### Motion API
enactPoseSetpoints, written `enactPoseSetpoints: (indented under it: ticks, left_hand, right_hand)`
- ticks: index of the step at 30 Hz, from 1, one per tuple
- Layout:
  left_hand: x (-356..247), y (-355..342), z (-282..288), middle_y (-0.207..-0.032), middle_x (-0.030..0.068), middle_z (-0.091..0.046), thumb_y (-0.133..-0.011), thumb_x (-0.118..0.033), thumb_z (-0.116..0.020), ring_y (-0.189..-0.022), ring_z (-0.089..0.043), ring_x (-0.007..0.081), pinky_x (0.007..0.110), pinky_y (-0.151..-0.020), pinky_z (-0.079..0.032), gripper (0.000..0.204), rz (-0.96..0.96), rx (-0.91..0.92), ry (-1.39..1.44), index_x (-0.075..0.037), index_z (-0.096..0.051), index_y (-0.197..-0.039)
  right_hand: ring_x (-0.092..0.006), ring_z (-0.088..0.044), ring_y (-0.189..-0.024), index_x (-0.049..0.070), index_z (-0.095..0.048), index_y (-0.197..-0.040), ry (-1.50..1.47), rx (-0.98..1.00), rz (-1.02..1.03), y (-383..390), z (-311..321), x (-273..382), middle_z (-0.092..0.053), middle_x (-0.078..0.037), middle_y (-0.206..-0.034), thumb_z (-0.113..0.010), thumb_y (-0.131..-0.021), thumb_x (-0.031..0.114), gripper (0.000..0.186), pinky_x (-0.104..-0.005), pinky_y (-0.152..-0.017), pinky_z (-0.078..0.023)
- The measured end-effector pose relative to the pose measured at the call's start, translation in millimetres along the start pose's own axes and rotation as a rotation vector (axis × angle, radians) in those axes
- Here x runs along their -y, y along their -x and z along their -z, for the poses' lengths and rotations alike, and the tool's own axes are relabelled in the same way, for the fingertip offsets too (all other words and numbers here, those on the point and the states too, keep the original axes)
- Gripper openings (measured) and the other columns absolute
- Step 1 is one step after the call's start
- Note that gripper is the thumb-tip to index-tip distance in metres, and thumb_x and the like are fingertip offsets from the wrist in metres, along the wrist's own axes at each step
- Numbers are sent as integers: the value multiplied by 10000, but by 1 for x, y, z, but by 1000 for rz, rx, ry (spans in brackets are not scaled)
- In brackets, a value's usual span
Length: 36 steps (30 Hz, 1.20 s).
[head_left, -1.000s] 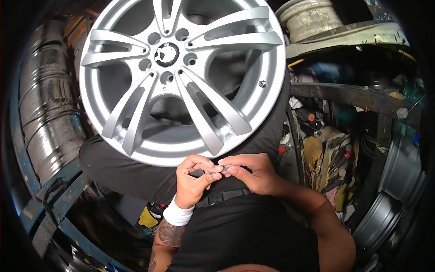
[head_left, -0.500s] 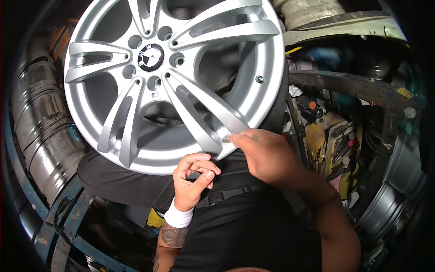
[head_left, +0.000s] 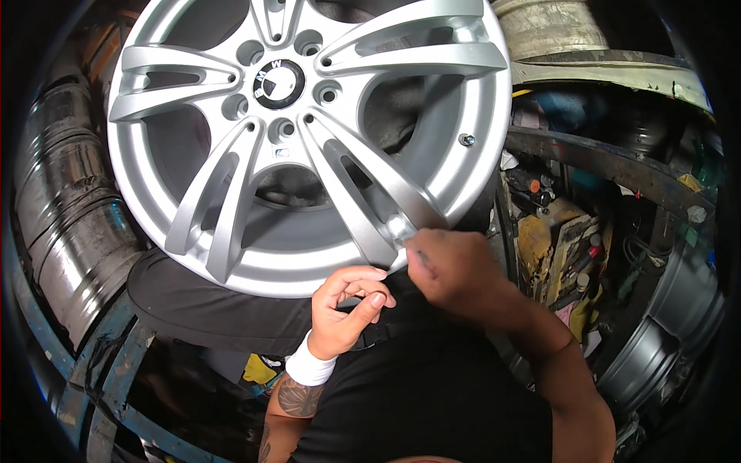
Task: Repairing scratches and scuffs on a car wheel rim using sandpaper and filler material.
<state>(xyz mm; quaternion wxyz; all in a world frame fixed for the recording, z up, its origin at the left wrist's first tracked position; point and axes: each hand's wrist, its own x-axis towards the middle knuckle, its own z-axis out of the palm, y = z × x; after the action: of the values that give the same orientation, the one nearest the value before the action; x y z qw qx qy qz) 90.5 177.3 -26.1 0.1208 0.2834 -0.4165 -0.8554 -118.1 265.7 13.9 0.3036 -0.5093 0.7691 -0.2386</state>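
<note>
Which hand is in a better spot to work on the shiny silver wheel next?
Probably the bare right hand: it's at the lower-right edge of the silver, five-spoked metal wheel. The bare left hand is lower, half curled.

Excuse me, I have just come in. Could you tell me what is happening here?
A person has a silver spoked wheel resting across their legs in dark trousers. Their right hand is at the wheel's lower right edge, near a spoke's outer end; it is blurred, so I cannot tell whether it holds something. Their left hand, loosely curled and seemingly empty, is close to the lower rim.
</note>
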Motion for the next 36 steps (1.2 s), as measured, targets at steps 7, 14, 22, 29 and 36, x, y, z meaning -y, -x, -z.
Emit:
enactPoseSetpoints:
  ticks: [7,14,22,29,36]
  left_hand:
    - [0,0,0,-929,91,-755,-991,-10,-704,-805,-706,123,274,-764,-564,302,4,24,-46,16,-632,-1283]
    - [1,1,1,-922,78,-746,-974,32,-706,-875,-746,149,281,-823,-578,295,-24,39,-98,26,-641,-1262]
    - [-2,0,1,-936,80,-751,-975,41,-698,-878,-746,146,277,-823,-576,291,29,54,-93,29,-643,-1261]
    - [-3,0,-1,-939,85,-755,-983,31,-694,-876,-746,146,281,-820,-577,270,62,30,-76,30,-651,-1250]
    - [-2,-1,1,-954,90,-755,-989,25,-692,-872,-748,150,281,-814,-576,258,13,55,-118,30,-656,-1244]
  right_hand:
    - [-343,-679,-633,36,-640,-953,-35,56,-27,-3,7,2,-640,-130,-704,-707,-896,60,92,-450,-567,-521]
    - [-341,-663,-611,41,-637,-955,38,56,16,-4,14,7,-623,-127,-675,-697,-910,51,76,-442,-555,-516]
    - [-333,-664,-625,52,-630,-953,73,199,2,-4,14,10,-632,-126,-699,-681,-929,75,60,-453,-580,-517]
    - [-322,-653,-592,64,-586,-922,98,252,-37,1,8,11,-620,-117,-687,-641,-944,68,59,-438,-548,-510]
    - [-292,-636,-566,72,-554,-877,189,248,82,4,8,17,-561,-91,-636,-671,-877,53,119,-414,-535,-494]
